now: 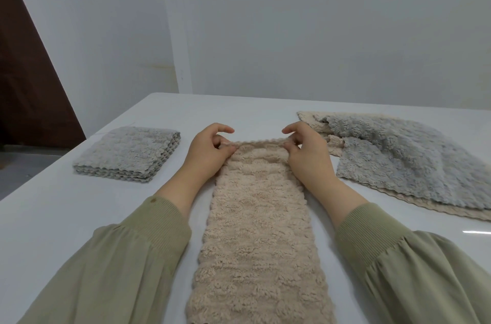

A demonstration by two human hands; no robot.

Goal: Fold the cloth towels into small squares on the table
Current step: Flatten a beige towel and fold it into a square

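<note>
One beige towel (255, 230), folded into a long strip, is laid across the counter (53, 217) from 6 toward 12 o'clock. Its far corners are pinched by the left hand (210, 151) and the right hand (305, 153), fingers (224, 129) curled on the edge. One folded grey stack (127, 153) is set at 10 o'clock, near the counter's left edge. At 2 o'clock one loose grey towel (406, 159) is spread over a second beige towel (313, 121). White counter surface is seen between the strip and each pile.

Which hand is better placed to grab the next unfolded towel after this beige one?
Probably right. The right hand pinches the long beige fluffy towel strip beside the loose grey-and-beige towel pile; the left hand sits across the strip, by the folded grey square.
</note>
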